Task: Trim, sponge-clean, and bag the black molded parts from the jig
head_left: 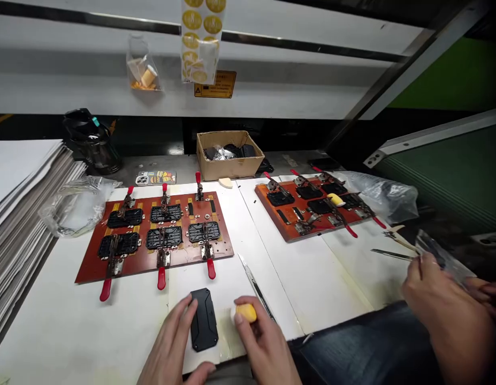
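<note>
A flat black plastic cover (204,320) lies on the white table surface near the front edge. Along its left side rests my left hand (171,342), fingers extended and thumb apart, with nothing gripped. My right hand (264,342), to the right of the cover, pinches a small yellow and white sponge (246,313) between thumb and fingers. Behind my hands sits a reddish-brown fixture board (151,267) with red-handled clamps, holding several black parts (164,237). A pair of metal tweezers (258,289) lies just beyond my right hand.
A second clamp board (288,232) stands at the right, near a co-worker's hands (436,294) holding a clear bag. A cardboard box (227,170) is at the back. Stacked sheets (27,214) line the left, beside a plastic bag (77,206).
</note>
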A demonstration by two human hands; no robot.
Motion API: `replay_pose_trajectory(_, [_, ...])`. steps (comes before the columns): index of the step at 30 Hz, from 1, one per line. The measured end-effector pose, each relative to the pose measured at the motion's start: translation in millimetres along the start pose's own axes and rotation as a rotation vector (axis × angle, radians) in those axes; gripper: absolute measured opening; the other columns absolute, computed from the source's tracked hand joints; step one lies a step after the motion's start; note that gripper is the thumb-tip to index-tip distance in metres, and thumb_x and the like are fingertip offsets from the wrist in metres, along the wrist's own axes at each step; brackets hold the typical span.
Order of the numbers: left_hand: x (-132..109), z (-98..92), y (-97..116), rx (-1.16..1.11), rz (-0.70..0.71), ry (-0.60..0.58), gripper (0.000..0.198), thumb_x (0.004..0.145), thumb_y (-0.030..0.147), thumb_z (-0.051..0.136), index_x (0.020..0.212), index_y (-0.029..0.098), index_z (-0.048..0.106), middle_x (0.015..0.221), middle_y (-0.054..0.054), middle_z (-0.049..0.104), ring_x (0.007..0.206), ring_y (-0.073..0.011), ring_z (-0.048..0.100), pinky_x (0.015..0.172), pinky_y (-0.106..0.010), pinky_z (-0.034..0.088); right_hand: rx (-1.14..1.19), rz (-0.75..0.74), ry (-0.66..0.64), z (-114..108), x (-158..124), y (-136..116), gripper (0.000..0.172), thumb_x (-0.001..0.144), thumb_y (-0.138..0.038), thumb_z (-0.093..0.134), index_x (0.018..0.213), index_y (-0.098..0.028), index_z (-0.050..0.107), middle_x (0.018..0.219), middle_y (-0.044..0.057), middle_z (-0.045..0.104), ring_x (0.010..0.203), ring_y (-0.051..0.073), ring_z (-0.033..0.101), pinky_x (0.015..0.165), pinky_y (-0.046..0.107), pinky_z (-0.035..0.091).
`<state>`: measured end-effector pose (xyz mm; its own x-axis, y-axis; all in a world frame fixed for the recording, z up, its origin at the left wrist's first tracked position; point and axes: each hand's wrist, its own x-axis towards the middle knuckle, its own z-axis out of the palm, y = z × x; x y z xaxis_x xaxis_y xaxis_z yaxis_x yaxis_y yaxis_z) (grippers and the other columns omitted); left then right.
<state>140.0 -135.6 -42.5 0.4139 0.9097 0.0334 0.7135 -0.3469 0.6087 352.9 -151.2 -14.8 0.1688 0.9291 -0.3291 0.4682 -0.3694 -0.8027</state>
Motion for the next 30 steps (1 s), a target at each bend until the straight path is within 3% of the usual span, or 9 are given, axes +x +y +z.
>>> replay_pose_trajectory(2, [10.6, -2.6, -13.4, 0.039, 0.103, -0.072, 0.09, 0.089, 0.023, 0.064, 0.162, 0.028, 0.012, 0.167, -0.011, 0.028, 0.152, -0.0335, 0.032, 0.114, -0.056, 0.046, -0.086, -0.095, 0.023, -8.0, 8.4, -1.4, 0.033, 0.104, -0.05, 0.045, 0.123, -0.025, 0.055, 0.079, -0.002, 0.058, 0.066, 0.014, 0.055, 0.064, 0.023, 0.043])
replay_pose_trajectory(6, [19.3, 4.4, -23.5, 0.023, 0.093, -0.111, 0.094, 0.091, 0.023, 0.06, 0.162, 0.025, -0.001, 0.168, -0.013, 0.026, 0.155, -0.0297, 0.026, 0.118, -0.057, 0.04, -0.405, -0.348, -0.195, 1.8, 12.0, -10.1, 0.031, 0.1, -0.023, 0.053, 0.131, -0.026, 0.056, 0.11, 0.003, 0.064, 0.088, 0.018, 0.065, 0.077, 0.027, 0.05])
replay_pose_trajectory(11, [19.1, 9.2, -22.3, 0.002, 0.031, -0.139, 0.097, 0.088, 0.02, 0.06, 0.162, 0.027, -0.002, 0.168, -0.01, 0.026, 0.155, -0.0272, 0.026, 0.12, -0.055, 0.039, -0.727, -0.32, -0.372, 14.7, 8.9, -24.4, 0.041, 0.093, -0.01, 0.057, 0.132, -0.022, 0.058, 0.109, 0.005, 0.065, 0.085, 0.022, 0.067, 0.067, 0.028, 0.051])
replay_pose_trajectory(13, [19.8, 8.8, -22.7, -0.006, 0.048, -0.141, 0.098, 0.087, 0.021, 0.06, 0.162, 0.027, -0.003, 0.168, -0.011, 0.027, 0.154, -0.0278, 0.028, 0.119, -0.055, 0.041, -0.715, -0.31, -0.355, 18.5, 10.3, -25.9, 0.04, 0.092, -0.009, 0.054, 0.129, -0.021, 0.059, 0.108, 0.005, 0.064, 0.084, 0.021, 0.067, 0.067, 0.028, 0.051])
replay_pose_trajectory(18, [21.2, 10.4, -24.7, -0.007, 0.053, -0.134, 0.096, 0.088, 0.02, 0.059, 0.162, 0.029, -0.001, 0.167, -0.01, 0.028, 0.153, -0.0293, 0.029, 0.118, -0.056, 0.043, -0.673, -0.392, -0.151, 32.3, 4.9, -4.3, 0.055, 0.085, -0.003, 0.046, 0.137, -0.02, 0.052, 0.107, 0.007, 0.063, 0.089, 0.022, 0.065, 0.074, 0.031, 0.055])
replay_pose_trajectory(21, [21.6, 11.9, -26.1, -0.018, 0.062, -0.137, 0.101, 0.083, 0.016, 0.061, 0.162, 0.028, -0.002, 0.167, -0.011, 0.028, 0.153, -0.0301, 0.029, 0.118, -0.055, 0.044, -0.766, -0.49, -0.126, 40.3, 0.1, 10.1, 0.063, 0.077, 0.0, 0.044, 0.137, -0.018, 0.052, 0.105, 0.008, 0.065, 0.085, 0.023, 0.066, 0.067, 0.03, 0.055])
replay_pose_trajectory(25, [22.8, 10.1, -25.7, -0.021, 0.053, -0.168, 0.103, 0.082, 0.014, 0.061, 0.162, 0.028, -0.004, 0.168, -0.01, 0.026, 0.154, -0.0302, 0.027, 0.118, -0.056, 0.043, -0.72, -0.462, -0.056, 46.7, 2.8, 10.5, 0.063, 0.077, 0.0, 0.043, 0.136, -0.018, 0.053, 0.105, 0.009, 0.065, 0.087, 0.024, 0.066, 0.069, 0.032, 0.057])
replay_pose_trajectory(27, [23.6, 8.0, -24.5, -0.023, 0.046, -0.175, 0.102, 0.084, 0.015, 0.06, 0.162, 0.028, -0.005, 0.169, -0.01, 0.025, 0.155, -0.0297, 0.025, 0.119, -0.056, 0.042, -0.728, -0.479, -0.075, 39.7, -0.5, 11.4, 0.061, 0.079, -0.001, 0.044, 0.136, -0.017, 0.053, 0.105, 0.01, 0.066, 0.088, 0.025, 0.067, 0.072, 0.033, 0.058])
replay_pose_trajectory(30, [24.5, 6.2, -23.1, -0.03, 0.037, -0.164, 0.102, 0.086, 0.019, 0.062, 0.162, 0.028, -0.005, 0.168, -0.011, 0.026, 0.154, -0.0308, 0.028, 0.117, -0.056, 0.044, -0.736, -0.444, -0.249, 14.6, -13.3, 19.0, 0.047, 0.083, -0.003, 0.051, 0.123, -0.026, 0.062, 0.102, 0.004, 0.068, 0.083, 0.021, 0.069, 0.066, 0.025, 0.057])
